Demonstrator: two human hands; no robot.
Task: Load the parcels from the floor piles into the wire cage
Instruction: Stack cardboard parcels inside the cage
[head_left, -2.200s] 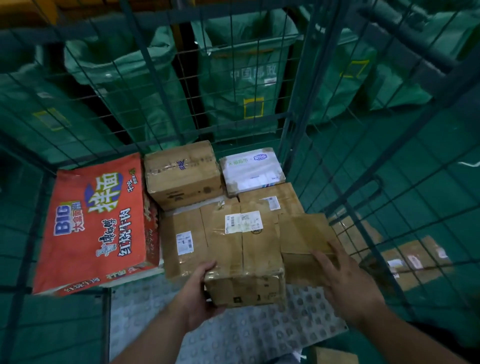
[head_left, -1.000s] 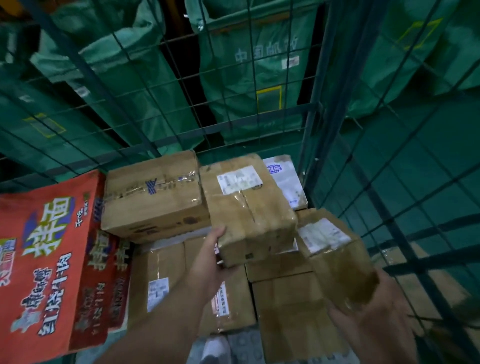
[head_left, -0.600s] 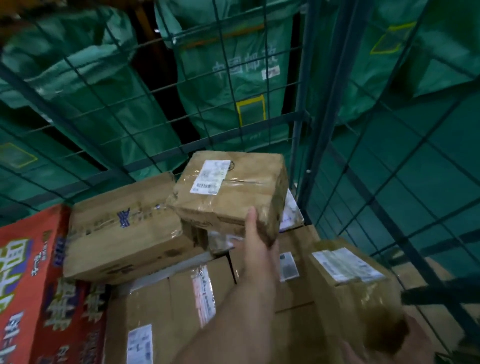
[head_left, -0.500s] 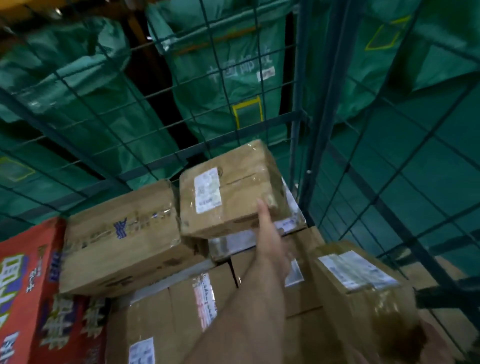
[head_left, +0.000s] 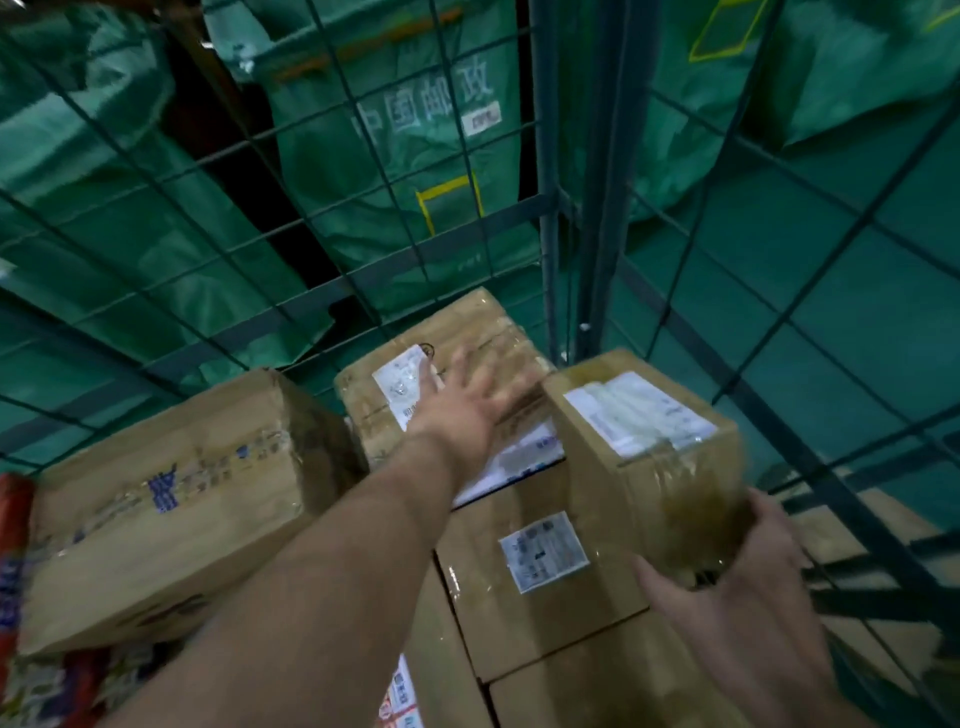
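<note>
Far left of the left hand's fingers lay a red printed carton (head_left: 13, 519), and next to it a large brown box (head_left: 171, 499). The left hand (head_left: 467, 410) rested, fingers straight and spread though blurred, on a taped parcel (head_left: 483, 325) at the back of the wire cage (head_left: 556, 218), with green mail sacks (head_left: 395, 156) beyond the mesh. Right of those fingers, the right hand (head_left: 748, 597) held a small labelled box (head_left: 649, 452) from below, fingers curled round its near end, above the stacked parcels (head_left: 540, 571).

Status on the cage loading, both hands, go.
Left grip open, spread over the taped box in the back corner. Right grip holds a small labelled box, not yet set down. Cage post close beside.
</note>
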